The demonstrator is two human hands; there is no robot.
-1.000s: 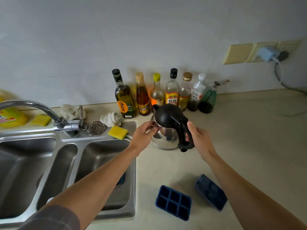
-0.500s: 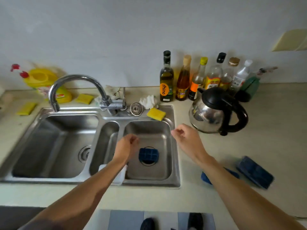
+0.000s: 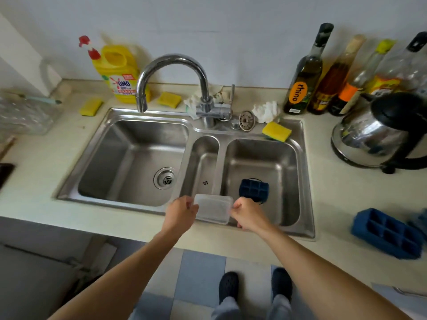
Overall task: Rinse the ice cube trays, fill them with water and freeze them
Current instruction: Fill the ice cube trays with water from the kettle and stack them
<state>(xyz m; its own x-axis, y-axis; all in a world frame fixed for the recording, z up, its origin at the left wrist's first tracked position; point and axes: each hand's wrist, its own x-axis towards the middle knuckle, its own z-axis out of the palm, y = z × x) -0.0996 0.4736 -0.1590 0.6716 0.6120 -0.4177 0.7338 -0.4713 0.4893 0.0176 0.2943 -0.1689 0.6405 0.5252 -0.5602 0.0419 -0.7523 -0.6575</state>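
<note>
Clear lid (image 3: 213, 211) between left hand (image 3: 181, 213) and right hand (image 3: 248, 214).

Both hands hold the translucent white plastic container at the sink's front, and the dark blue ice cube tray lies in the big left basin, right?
Not quite. The head view shows the dark blue ice cube tray in the right basin of the stainless steel sink, not the left. The left hand and right hand do hold the translucent white plastic container at its front.
</note>
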